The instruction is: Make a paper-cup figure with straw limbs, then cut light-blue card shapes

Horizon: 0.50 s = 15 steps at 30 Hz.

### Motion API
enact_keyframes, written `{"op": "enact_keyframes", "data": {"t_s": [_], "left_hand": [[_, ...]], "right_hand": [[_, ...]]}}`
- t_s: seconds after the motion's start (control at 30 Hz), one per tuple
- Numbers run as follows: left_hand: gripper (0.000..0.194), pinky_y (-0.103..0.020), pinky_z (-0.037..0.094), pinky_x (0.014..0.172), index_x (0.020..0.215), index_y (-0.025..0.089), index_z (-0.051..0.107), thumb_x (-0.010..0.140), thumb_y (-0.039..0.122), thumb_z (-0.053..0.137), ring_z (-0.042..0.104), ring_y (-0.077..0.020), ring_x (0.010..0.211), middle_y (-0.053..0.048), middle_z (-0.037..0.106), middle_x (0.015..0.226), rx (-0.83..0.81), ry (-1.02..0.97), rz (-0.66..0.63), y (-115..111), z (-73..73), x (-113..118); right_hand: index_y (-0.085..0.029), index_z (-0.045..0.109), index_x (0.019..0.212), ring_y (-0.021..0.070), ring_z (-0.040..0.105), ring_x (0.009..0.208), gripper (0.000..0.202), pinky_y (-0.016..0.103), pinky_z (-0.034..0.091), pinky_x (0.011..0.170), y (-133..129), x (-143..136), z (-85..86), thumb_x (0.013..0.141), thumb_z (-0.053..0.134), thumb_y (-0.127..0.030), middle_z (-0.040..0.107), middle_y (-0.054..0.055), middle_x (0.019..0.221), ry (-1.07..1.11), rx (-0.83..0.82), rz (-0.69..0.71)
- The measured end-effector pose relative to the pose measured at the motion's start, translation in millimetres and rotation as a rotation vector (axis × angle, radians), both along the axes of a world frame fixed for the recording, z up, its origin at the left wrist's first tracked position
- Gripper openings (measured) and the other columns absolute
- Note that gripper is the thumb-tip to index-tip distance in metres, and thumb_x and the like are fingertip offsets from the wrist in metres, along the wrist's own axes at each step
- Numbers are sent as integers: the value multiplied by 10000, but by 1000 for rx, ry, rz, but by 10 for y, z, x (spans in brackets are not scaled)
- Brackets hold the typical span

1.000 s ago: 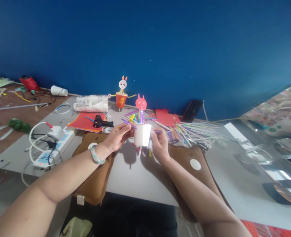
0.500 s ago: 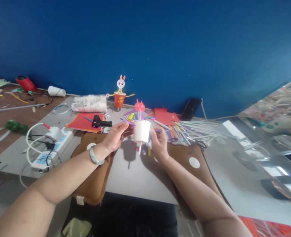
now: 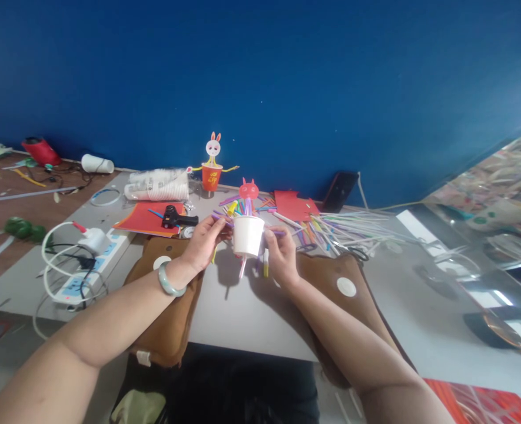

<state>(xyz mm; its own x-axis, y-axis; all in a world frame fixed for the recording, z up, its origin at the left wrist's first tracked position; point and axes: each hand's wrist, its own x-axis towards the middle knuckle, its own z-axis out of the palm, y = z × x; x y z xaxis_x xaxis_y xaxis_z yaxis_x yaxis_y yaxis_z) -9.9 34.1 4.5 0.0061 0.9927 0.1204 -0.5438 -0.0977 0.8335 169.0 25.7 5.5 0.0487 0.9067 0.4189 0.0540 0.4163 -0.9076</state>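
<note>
A: Where is the work?
B: White paper cup (image 3: pixel 248 237), held up over the grey table (image 3: pixel 251 318), roughly upright, between the two hands. Pink eared cutout (image 3: pixel 248 189) above its rim; pale straw (image 3: pixel 242 266) below its base.

A: Fingers?
B: Left hand (image 3: pixel 206 241): thumb and fingers narrowed on a purple straw (image 3: pixel 221 218) at the cup's side. Right hand (image 3: pixel 281 254): thumb and forefinger close together by another purple straw (image 3: pixel 278 232), apparently pinching it. Far fingers hidden.

A: Step in hand?
B: Judged from the pose, handling the side straws as the figure's arms. Whether they pierce the wall, cannot tell.

A: Anything to compare?
B: A red cup figure (image 3: pixel 211 176) with rabbit head and spread yellow arms, standing behind.

A: What does the next move call for?
B: Probably a light, even pinch on both sides, with the cup kept level; a hard pull might bend a straw or slip it loose.
</note>
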Motion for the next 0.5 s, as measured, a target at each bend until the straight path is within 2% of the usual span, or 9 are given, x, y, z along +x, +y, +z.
{"op": "enact_keyframes", "data": {"t_s": [0.13,0.27,0.5], "left_hand": [[291,-237,472,609,845,162,657,815,444,723,603,-115,685,-17,665,784,75,81,63,-13,-16,1],[260,-256,490,629,897,186,642,887,446,639,611,-130,705,-29,666,849,204,226,108,-64,-11,-10],[239,-290,510,715,984,209,632,931,433,567,632,-164,791,-60,656,1002,334,449,191,-186,-7,-16]], "right_hand": [[-225,495,854,89,487,461,264,233,410,475,-14,-9,23,903,579,-471,523,-78,569,20,-19,15],[-213,538,839,86,482,459,306,233,410,472,-4,2,51,849,648,-499,534,-70,565,80,-110,0],[-193,602,766,62,455,461,322,205,387,451,136,55,-18,678,810,-423,544,-63,571,376,-317,116]]}}
